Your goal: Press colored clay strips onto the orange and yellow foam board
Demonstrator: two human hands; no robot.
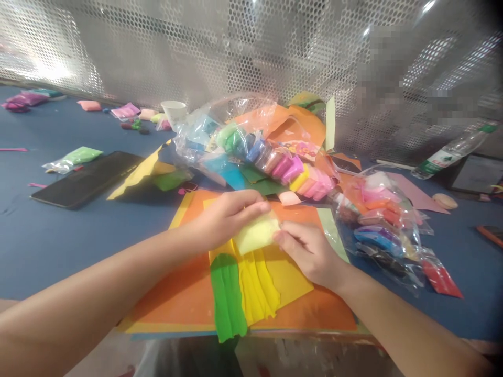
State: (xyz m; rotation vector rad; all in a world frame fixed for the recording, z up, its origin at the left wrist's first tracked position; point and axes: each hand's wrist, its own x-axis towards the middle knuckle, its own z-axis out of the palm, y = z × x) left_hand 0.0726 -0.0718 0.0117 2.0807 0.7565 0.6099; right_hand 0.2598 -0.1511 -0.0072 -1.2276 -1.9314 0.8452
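ok so on my feed the pale yellow piece sits right between the hands; long axis runs roughly left to right, tipped up a bit at the right; neither hand's nearer, since the left hand grips its upper left edge and the right hand pinches its right edge; toward me lie the ridged yellow strip and green strip, side by side; orange sheet underneath, then the blue surface; can't tell if the piece touches the yellow strip

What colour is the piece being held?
The piece is pale yellow; the head view shows it best.
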